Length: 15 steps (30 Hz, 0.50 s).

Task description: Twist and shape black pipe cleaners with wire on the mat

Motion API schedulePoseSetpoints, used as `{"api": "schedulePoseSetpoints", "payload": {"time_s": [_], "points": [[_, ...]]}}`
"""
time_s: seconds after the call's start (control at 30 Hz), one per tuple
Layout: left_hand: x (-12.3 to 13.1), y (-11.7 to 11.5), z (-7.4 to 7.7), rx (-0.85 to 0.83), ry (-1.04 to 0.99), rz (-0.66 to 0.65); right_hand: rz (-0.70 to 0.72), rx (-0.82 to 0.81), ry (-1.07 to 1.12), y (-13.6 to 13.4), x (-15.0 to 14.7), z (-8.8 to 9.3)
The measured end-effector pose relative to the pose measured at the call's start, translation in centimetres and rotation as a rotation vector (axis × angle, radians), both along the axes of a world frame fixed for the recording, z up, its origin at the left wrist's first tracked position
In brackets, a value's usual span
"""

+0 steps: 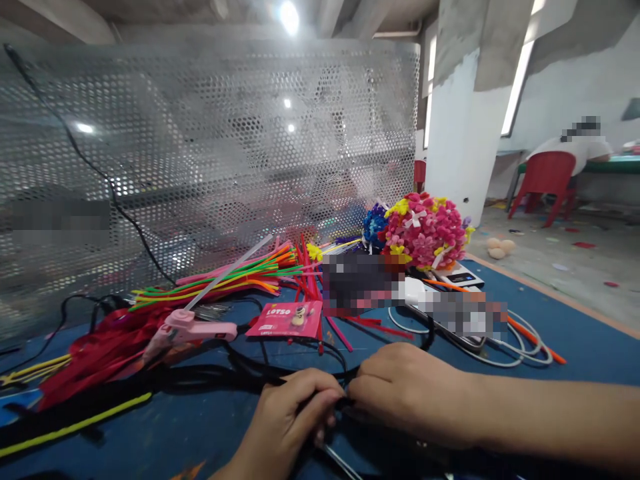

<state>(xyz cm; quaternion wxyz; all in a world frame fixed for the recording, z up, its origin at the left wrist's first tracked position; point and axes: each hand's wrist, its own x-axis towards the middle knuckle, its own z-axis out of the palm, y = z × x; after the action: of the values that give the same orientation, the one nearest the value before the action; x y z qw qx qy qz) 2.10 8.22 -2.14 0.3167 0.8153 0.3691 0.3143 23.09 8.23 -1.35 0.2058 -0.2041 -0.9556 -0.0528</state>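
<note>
My left hand is closed, thumb against the fingers, in a pinch on a dark, fuzzy strip that looks like a black pipe cleaner. Right beside it my right hand has its fingers curled over the same black piece, and its fingertips are mostly hidden. A bundle of black pipe cleaners runs leftward from the hands across the blue table. Below my left hand, thin shiny wire ends stick out. A yellow pipe cleaner lies at the lower left.
A pink glue gun with a clear stick stands behind the bundle, beside a pink card. Farther back are colourful pipe cleaners, a pink flower bouquet and a white cable. A perforated metal panel closes off the back.
</note>
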Motion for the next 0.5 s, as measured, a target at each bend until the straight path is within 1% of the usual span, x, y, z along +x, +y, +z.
{"api": "schedulePoseSetpoints", "payload": {"time_s": [0.1, 0.17, 0.27, 0.4, 0.5], "points": [[0.0, -0.1, 0.2, 0.009, -0.034, -0.018, 0.047, 0.074, 0.053, 0.0, 0.2, -0.3], [0.0, -0.2, 0.4, 0.074, -0.030, -0.051, 0.091, 0.134, 0.129, -0.2, 0.3, -0.1], [0.1, -0.5, 0.9, 0.220, -0.053, -0.129, 0.156, 0.198, 0.271, -0.6, 0.3, 0.1], [0.3, -0.7, 1.6, 0.369, -0.117, -0.251, 0.195, 0.215, 0.385, -0.6, 0.3, 0.2], [0.5, -0.6, 1.6, 0.405, -0.134, -0.255, 0.181, 0.222, 0.417, -0.4, 0.3, 0.3]]}}
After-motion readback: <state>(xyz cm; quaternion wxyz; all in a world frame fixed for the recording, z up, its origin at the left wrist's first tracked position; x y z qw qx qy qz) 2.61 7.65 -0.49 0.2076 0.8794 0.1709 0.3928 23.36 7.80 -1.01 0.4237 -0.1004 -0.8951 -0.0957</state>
